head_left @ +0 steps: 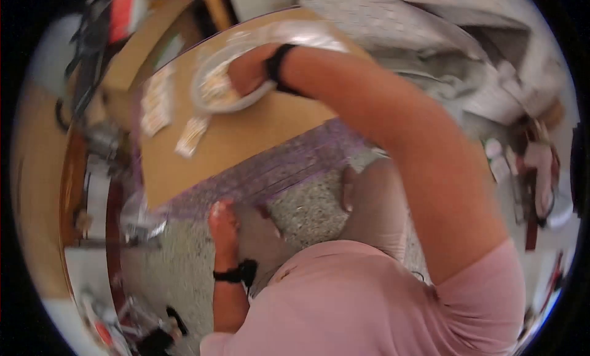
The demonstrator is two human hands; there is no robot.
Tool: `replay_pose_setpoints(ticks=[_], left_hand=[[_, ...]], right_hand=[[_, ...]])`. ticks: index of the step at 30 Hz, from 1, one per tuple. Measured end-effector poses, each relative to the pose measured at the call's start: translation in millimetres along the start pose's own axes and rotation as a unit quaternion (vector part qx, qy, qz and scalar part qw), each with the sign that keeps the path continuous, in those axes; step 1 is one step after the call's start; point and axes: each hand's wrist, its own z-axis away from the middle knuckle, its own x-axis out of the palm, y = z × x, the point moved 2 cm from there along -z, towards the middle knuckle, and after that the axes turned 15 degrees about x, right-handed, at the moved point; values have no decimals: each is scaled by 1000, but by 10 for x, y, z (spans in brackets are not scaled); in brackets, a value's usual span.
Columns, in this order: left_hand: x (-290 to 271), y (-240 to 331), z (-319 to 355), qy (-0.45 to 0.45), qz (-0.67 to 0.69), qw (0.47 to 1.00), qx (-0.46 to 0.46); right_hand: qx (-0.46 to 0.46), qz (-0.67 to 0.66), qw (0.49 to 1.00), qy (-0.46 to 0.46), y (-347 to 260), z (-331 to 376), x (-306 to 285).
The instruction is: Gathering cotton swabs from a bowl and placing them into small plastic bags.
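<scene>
The bowl (230, 109) is coloured whitish, while its pieces (215, 87) and the packets (192, 136) are mottled in white and orange. Tan is shown by the cardboard (258, 135), purple streaks by the wrap (264, 167); the floor (307, 216) is speckled grey, the shirt (350, 301) tinted pink.

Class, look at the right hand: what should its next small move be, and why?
Probably, the right hand should lift out of the bowl: it reaches inside, where small pale pieces lie, while the left hand is down by the left leg, away from the bowl.
</scene>
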Motion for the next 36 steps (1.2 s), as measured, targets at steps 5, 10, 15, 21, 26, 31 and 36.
replay_pose_setpoints(ticks=[5, 10, 15, 21, 26, 31, 36], left_hand=[[-91, 10, 14, -1, 24, 1000, -9], [-25, 92, 39, -6, 3, 1000, -9], [-27, 64, 37, -14, 15, 1000, 2], [-87, -30, 10, 5, 16, 1000, -5], [-44, 85, -2, 28, 20, 999, -19], [28, 81, -54, -4, 31, 1000, -4], [-17, 121, 19, -9, 27, 999, -21]], right_hand=[[-34, 31, 999, -23, 92, -107, -31], [20, -41, 998, 43, 7, 52, -179], [68, 37, 996, 49, -27, -51, -44], [32, -10, 998, 53, 46, -107, -87], [-55, 41, 984, 162, 170, -148, -276], [-13, 96, 979, 180, 356, -94, -303], [38, -84, 970, 226, 173, 700, -420]])
